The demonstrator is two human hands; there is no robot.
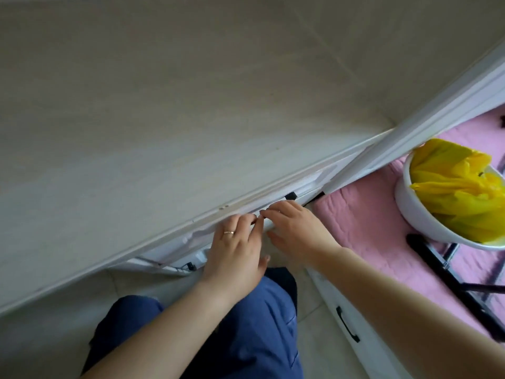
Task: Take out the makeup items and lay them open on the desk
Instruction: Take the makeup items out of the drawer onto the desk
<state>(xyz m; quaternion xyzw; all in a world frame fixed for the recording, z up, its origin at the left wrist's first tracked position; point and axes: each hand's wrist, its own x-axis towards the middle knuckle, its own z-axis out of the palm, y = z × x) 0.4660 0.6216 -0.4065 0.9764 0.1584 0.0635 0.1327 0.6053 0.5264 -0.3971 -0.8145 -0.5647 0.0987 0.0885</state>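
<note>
Head view shows your left hand (234, 248) and right hand (296, 229) side by side at the desk (164, 110) front edge. Your fingers curl under that edge; whether they grip anything, you cannot tell.

White bin (418, 212) lined yellow, pink quilt (363, 228), blue trousers (262, 324)

Both bare arms reach forward, left hand (235, 242) and right hand (297, 228) side by side, fingers curled.
</note>
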